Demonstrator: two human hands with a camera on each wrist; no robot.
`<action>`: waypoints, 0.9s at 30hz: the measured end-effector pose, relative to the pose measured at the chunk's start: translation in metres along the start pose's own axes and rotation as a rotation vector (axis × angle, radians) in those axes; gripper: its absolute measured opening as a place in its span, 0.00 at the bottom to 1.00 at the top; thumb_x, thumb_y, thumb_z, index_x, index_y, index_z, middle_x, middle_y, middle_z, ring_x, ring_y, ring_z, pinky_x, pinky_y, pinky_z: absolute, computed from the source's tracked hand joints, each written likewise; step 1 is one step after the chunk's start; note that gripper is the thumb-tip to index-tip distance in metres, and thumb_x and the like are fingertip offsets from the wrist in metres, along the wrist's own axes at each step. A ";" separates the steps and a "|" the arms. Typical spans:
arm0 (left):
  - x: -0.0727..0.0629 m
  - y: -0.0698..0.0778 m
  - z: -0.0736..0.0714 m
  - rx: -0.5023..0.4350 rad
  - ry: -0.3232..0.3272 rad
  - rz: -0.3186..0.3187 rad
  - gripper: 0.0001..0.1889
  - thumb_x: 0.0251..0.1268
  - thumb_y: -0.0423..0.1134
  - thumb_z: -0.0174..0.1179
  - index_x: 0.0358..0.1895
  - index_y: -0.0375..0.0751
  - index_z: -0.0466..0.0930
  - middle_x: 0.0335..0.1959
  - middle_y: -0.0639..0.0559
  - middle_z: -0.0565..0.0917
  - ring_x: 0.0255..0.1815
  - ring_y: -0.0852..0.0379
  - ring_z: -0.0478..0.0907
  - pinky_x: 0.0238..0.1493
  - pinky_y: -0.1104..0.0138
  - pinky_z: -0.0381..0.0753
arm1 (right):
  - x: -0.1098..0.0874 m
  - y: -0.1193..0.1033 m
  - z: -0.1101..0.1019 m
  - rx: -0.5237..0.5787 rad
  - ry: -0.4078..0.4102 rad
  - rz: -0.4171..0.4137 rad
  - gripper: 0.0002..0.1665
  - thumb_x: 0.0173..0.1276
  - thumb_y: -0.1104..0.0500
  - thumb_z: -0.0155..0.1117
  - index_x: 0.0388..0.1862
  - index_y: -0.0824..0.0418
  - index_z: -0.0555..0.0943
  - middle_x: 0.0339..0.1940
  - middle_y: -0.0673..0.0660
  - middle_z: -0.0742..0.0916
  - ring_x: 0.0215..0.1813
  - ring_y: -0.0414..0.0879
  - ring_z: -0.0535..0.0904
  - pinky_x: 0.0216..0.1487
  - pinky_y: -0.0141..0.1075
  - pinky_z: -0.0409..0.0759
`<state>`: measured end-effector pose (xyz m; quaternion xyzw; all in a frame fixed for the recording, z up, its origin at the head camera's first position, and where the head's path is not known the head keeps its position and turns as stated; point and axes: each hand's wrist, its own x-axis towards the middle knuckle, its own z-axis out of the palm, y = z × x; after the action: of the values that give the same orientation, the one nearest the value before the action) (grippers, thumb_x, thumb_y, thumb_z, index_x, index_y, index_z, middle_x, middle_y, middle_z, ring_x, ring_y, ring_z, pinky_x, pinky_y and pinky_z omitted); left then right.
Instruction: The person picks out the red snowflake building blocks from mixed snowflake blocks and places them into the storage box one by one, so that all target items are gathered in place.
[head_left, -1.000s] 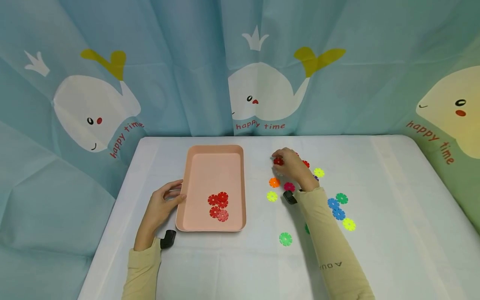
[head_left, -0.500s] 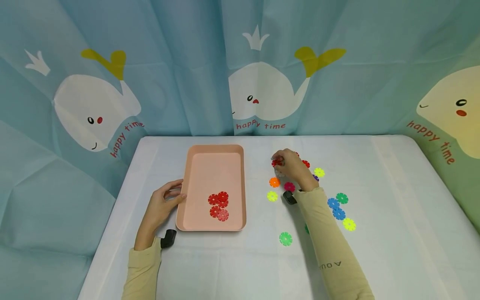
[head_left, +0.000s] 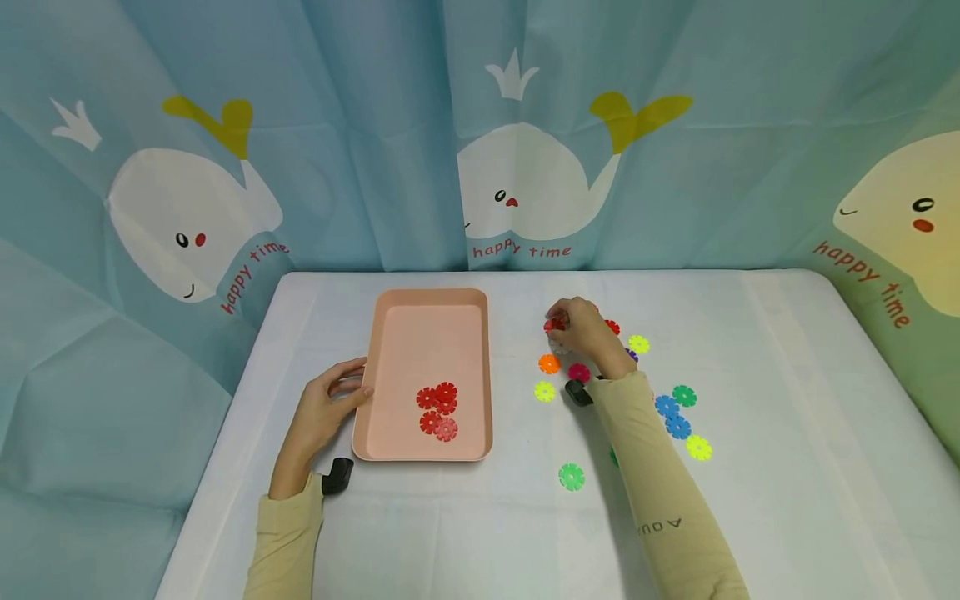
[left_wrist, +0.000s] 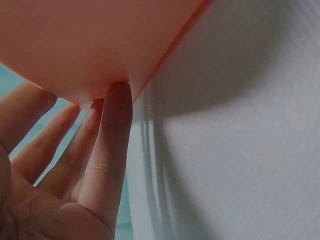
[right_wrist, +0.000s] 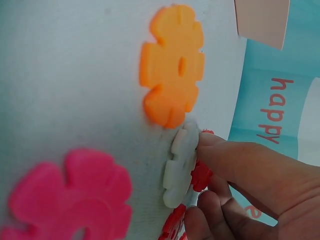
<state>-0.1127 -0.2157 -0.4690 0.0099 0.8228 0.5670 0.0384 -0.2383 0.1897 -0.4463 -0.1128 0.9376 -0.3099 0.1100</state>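
Observation:
In the head view my left hand (head_left: 321, 417) is at the left side of a pink tray (head_left: 431, 342). The left wrist view shows its fairly straight fingers (left_wrist: 117, 130) touching the tray's outer wall. My right hand (head_left: 587, 329) pinches a red snowflake disc (head_left: 553, 326) between thumb and fingers, low over the table to the tray's right. Close by in the right wrist view, a whitish disc (right_wrist: 180, 165) lies under the thumb tip, partly covering the red disc (right_wrist: 202, 175). Inside the tray lies a small group of red discs (head_left: 437, 408), near its front.
Loose discs surround my right hand: orange (head_left: 549, 363), magenta (head_left: 578, 372), yellow (head_left: 544, 392), and red (head_left: 612, 327) partly behind it. Blue discs (head_left: 672, 417) and a green one (head_left: 684, 396) lie right of the forearm; another green disc (head_left: 572, 477) is nearer. A curtain (head_left: 375, 167) hangs behind the table.
My right fingers have shifted very slightly at the red disc, which sits a little lower than a second ago. The left hand and the tray stay where they were.

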 end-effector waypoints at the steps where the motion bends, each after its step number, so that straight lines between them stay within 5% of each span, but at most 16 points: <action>1: 0.000 0.000 0.000 0.000 0.000 0.001 0.28 0.66 0.34 0.65 0.69 0.35 0.71 0.64 0.37 0.77 0.59 0.40 0.79 0.49 0.80 0.76 | 0.000 0.000 0.000 0.001 -0.001 0.004 0.16 0.66 0.68 0.66 0.52 0.72 0.80 0.44 0.66 0.81 0.46 0.56 0.74 0.50 0.46 0.78; 12: 0.000 0.001 -0.001 0.017 -0.002 0.008 0.28 0.66 0.34 0.65 0.69 0.34 0.71 0.65 0.37 0.76 0.58 0.41 0.79 0.49 0.80 0.75 | -0.003 -0.001 0.001 0.008 0.029 0.008 0.11 0.65 0.67 0.68 0.45 0.69 0.82 0.43 0.64 0.77 0.43 0.55 0.74 0.47 0.43 0.78; 27: -0.001 0.001 0.000 0.026 -0.006 0.011 0.29 0.67 0.37 0.65 0.69 0.35 0.71 0.65 0.37 0.76 0.59 0.43 0.79 0.49 0.80 0.75 | -0.010 -0.002 -0.001 0.084 0.073 -0.026 0.11 0.66 0.68 0.68 0.47 0.69 0.84 0.44 0.65 0.88 0.46 0.56 0.83 0.53 0.48 0.81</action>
<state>-0.1122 -0.2158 -0.4679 0.0164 0.8299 0.5564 0.0376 -0.2287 0.1917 -0.4434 -0.1089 0.9256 -0.3543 0.0766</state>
